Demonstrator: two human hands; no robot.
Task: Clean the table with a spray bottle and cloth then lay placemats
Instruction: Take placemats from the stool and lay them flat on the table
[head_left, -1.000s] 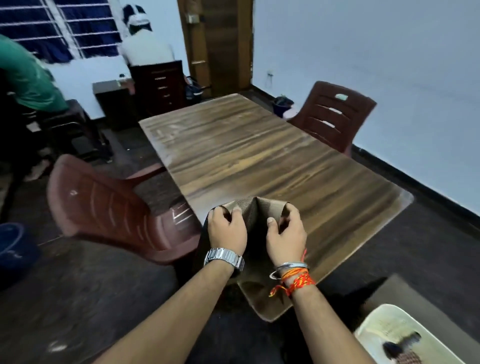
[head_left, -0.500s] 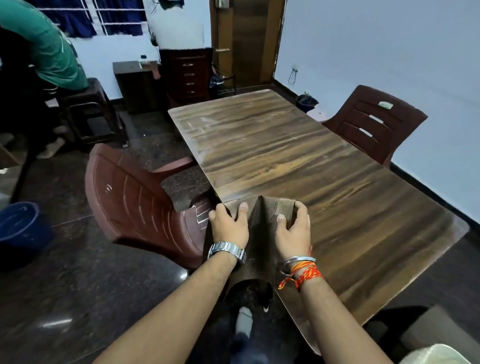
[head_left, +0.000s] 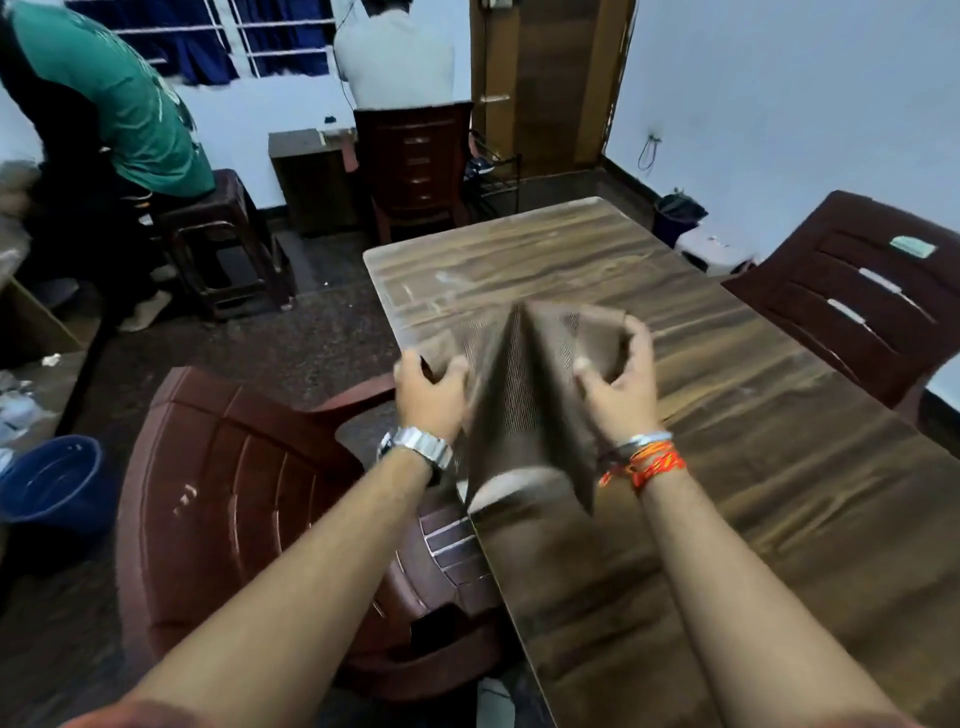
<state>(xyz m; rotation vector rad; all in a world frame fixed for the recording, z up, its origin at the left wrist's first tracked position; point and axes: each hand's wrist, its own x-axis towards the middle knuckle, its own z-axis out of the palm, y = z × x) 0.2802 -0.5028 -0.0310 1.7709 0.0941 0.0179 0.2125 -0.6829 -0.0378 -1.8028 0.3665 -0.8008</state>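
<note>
A glossy wood-grain finish is shown by the table (head_left: 727, 415); a finely ribbed, matt woven texture is seen on the placemat (head_left: 524, 395); smooth moulded plastic is presented by the chair (head_left: 234, 493).

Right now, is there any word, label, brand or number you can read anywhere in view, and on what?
None can be read.
Green T-shirt: pale print, too blurred to read.
Wristwatch on the left hand: no legible dial or brand.
Greenish patch on the right chair: no readable text.
Placemat, table: no lettering visible.
</note>
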